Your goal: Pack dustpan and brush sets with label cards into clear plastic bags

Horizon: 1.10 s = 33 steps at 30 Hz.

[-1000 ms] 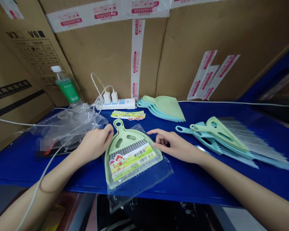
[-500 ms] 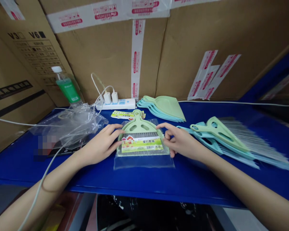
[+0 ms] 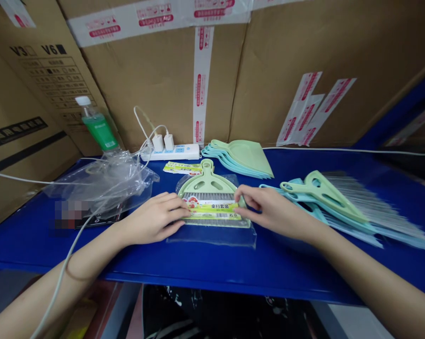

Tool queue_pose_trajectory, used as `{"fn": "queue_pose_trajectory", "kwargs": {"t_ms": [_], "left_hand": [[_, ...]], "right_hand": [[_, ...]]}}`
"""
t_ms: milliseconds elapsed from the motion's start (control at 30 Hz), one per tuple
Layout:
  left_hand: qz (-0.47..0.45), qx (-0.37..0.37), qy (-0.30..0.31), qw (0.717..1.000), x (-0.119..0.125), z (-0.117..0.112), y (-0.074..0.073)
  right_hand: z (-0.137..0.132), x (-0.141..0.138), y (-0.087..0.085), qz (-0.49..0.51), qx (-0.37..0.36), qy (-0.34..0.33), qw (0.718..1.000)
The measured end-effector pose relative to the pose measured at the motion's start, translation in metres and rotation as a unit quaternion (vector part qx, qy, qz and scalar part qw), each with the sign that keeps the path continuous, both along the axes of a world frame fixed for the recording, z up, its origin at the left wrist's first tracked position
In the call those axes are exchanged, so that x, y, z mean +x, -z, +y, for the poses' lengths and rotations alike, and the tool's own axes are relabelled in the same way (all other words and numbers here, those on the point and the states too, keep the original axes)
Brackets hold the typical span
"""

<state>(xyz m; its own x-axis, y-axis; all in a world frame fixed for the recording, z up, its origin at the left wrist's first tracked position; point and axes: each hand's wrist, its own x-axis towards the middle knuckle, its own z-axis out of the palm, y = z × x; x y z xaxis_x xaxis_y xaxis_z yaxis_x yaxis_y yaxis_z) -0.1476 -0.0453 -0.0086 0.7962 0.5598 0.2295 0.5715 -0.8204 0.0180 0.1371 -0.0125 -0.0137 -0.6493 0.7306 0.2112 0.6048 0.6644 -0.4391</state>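
A light green hand brush (image 3: 207, 178) with grey bristles lies on a matching dustpan (image 3: 248, 223) in front of me. Both are on a clear plastic bag (image 3: 212, 237). Across the bristles is a printed label card (image 3: 212, 211) with a mushroom picture. My left hand (image 3: 165, 217) has its fingers over the card's left end, thumb side low. At the card's right end, my right hand (image 3: 265, 207) pinches the edge between thumb and forefinger. Whether the card is inside or above the bag's film, I cannot tell.
Stacked dustpans (image 3: 253, 155) stand behind, near more label cards (image 3: 180, 167). Several brushes (image 3: 334, 202) are piled on the right. A power strip (image 3: 187, 151), a bottle (image 3: 101, 129), crumpled plastic bags (image 3: 106, 179) and a loose white cable (image 3: 62, 268) lie leftward. Cardboard boxes (image 3: 156, 80) wall the back.
Both hands have closed in on the label card's ends from the dustpan's sides. The card looks narrower and tilted, and the brush handle has shifted slightly right.
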Motion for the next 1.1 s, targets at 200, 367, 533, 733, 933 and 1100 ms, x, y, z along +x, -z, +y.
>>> {"fn": "queue_pose_trajectory", "kwargs": {"t_ms": [200, 367, 533, 733, 933, 1100], "left_hand": [[0.023, 0.041, 0.020, 0.999, 0.000, -0.001, -0.001], [0.020, 0.064, 0.030, 0.997, 0.000, -0.001, 0.002], [-0.010, 0.088, 0.025, 0.996, 0.005, 0.001, 0.003], [-0.037, 0.072, 0.029, 0.996, 0.006, 0.002, 0.002], [-0.044, 0.065, 0.018, 0.997, 0.006, 0.001, 0.003], [-0.054, 0.072, 0.020, 0.996, 0.009, 0.000, 0.002]], "right_hand": [[-0.005, -0.008, 0.002, -0.025, 0.052, -0.123, 0.991], [-0.007, -0.013, 0.008, -0.040, 0.144, -0.129, 0.980], [-0.013, -0.023, 0.014, -0.046, 0.208, -0.109, 0.971], [-0.014, -0.027, 0.021, -0.069, 0.282, -0.094, 0.952], [-0.018, -0.031, 0.023, -0.096, 0.367, -0.068, 0.923], [-0.022, -0.033, 0.019, -0.113, 0.431, -0.052, 0.894]]}}
